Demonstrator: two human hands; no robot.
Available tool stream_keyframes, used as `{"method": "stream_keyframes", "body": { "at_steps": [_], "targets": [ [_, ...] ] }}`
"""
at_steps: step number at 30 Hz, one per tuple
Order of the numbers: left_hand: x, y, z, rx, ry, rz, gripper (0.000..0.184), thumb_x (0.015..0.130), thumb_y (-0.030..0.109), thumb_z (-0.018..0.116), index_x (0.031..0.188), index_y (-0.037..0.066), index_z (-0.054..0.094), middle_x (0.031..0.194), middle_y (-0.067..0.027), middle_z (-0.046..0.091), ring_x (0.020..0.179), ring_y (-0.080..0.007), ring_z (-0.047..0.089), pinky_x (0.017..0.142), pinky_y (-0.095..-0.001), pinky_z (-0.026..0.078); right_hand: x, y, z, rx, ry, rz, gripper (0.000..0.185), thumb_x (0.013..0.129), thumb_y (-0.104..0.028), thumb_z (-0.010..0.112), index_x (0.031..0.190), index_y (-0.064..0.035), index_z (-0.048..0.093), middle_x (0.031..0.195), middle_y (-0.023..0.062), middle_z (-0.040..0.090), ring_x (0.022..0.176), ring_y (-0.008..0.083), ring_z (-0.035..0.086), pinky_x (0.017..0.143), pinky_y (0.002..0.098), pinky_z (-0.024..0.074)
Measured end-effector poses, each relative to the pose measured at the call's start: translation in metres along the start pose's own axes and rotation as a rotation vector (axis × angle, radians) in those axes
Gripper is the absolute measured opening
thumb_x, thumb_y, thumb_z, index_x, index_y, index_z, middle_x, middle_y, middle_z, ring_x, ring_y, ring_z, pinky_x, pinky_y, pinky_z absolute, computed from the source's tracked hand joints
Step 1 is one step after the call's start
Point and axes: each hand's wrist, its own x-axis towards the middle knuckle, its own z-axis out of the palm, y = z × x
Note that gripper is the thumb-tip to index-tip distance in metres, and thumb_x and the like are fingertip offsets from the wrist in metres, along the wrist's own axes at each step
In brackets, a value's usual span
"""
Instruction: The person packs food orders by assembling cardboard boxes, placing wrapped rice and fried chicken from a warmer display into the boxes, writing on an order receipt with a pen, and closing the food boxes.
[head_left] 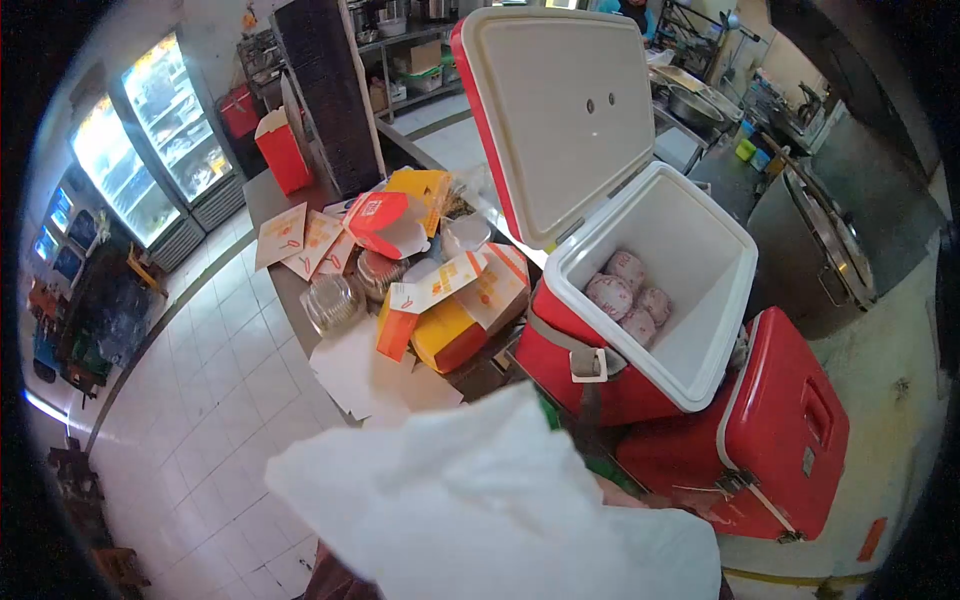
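- Head view: a white sheet (450,485) spans your foreground.
- A sliver of your right hand (617,494) shows at its edge; how open, or gripping what, I cannot tell.
- Your left hand is out of sight.
- Beyond, round bundles (612,297) lie in an open cooler (697,240).

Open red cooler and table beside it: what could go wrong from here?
The raised lid might fall shut over the wrapped bundles in the open red cooler. The white sheet blocks the near view and could hide a slip. A clear plastic container near the edge of the table might be knocked off.
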Motion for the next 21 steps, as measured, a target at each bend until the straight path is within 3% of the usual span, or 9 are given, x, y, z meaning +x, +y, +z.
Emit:
{"method": "stream_keyframes", "body": {
  "at_steps": [21],
  "targets": [
    [-0.005, -0.017, 0.001, 0.11, 0.001, 0.059, 0.072, 0.08, 0.053, 0.047, 0.132, 0.007, 0.027, 0.126, -0.0141, 0.041, 0.111, -0.0306, 0.046, 0.093, -0.0446, 0.039, -0.014, -0.007, 0.004, -0.053, 0.014, 0.01, 0.024, 0.086, -0.027, 0.055, 0.086, -0.0024, 0.056, 0.079, 0.0092, 0.056, 0.074, 0.0251, 0.055, 0.064, 0.0364, 0.0452]
  ]
}}
